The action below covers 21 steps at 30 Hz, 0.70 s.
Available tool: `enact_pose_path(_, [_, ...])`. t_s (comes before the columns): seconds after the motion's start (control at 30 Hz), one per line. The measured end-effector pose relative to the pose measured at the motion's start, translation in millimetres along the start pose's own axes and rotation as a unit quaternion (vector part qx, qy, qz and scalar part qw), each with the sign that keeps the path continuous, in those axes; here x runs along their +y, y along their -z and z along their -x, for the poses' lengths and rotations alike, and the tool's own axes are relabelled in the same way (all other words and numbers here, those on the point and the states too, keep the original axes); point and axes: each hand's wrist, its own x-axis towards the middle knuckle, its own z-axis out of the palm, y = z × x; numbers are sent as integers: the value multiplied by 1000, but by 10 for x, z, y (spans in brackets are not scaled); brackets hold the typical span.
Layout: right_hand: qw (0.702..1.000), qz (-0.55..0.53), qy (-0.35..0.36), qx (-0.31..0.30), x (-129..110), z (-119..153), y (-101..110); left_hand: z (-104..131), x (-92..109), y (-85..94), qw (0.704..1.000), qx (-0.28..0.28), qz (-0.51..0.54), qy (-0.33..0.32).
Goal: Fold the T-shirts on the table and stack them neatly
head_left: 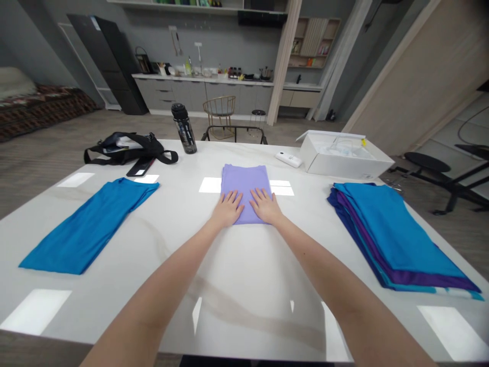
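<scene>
The lilac cloth (246,177) lies at twelve o'clock from my place, flat on the white counter (252,275), as a neat rectangle which seems folded. My left hand (229,208) rests on it at its eight o'clock side, my right hand (265,205) at its four o'clock side. Both hands are palm down, with the fingers straight and a little spread; they press the fabric but do not grip it.

I judge this cloth to be light, soft and limp, with nothing in it to break. On the glossy counter it could slide easily, and its layers could shift apart. I think the best hold is at the two near corners, at seven and five o'clock, with the thumbs above and the fingers under all layers.

At ten o'clock lies a blue cloth (95,224), and at two o'clock a pile of coloured cloths (393,229).
</scene>
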Motion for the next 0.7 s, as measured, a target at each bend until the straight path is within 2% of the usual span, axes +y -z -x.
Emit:
enact_pose_path(0.1, [1000, -1, 26, -13, 1, 240, 34, 283, 30, 72, 1000, -18, 7, -20])
enact_pose_path(0.17, [999, -7, 41, -6, -43, 361, 55, 391, 68, 126, 999, -20, 19, -32])
enact_pose_path(0.3, [995, -44, 82, 34, -285, 436, 46, 367, 232, 187, 997, 21, 52, -54])
enact_pose_path(0.43, [996, -60, 59, 7, -438, 440, -25, 319, 357, 117, 998, -7, 57, -7])
enact_pose_path(0.57, [999, -30, 9, 2, -210, 613, -54, 544, 285, 52, 999, -13, 24, 34])
enact_pose_path(0.7, [999, -6, -38, -17, 46, 848, 4, 736, 198, 164, 999, -24, 2, 46])
